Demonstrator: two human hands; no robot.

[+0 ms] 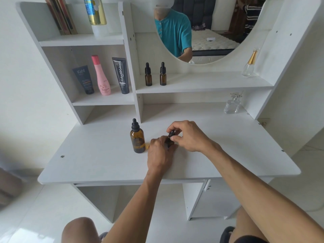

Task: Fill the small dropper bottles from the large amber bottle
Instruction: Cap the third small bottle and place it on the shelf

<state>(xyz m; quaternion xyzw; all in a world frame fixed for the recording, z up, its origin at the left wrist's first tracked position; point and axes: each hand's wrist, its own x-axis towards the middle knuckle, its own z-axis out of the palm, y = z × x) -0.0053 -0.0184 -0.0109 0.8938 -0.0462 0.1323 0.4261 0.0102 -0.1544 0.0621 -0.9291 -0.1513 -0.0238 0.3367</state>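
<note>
Gripping a small dropper bottle [169, 142] at the desk's [87, 163] centre, the left hand [160, 153] curled round its body while the right hand [187, 135] pinched its black dropper cap [171, 133] from above. That bottle stood roughly upright, long axis vertical and tilted slightly, cap pointing up. The large amber bottle [137, 138] stood upright just beside the left hand, at about ten o'clock from it, capped, clearly nearer the left hand than the right. Farther back, at twelve o'clock, two more small dropper bottles [155, 76] stood capped on the shelf [210, 83]. Judging by the grip, uncapping seemed the step in hand.
</note>
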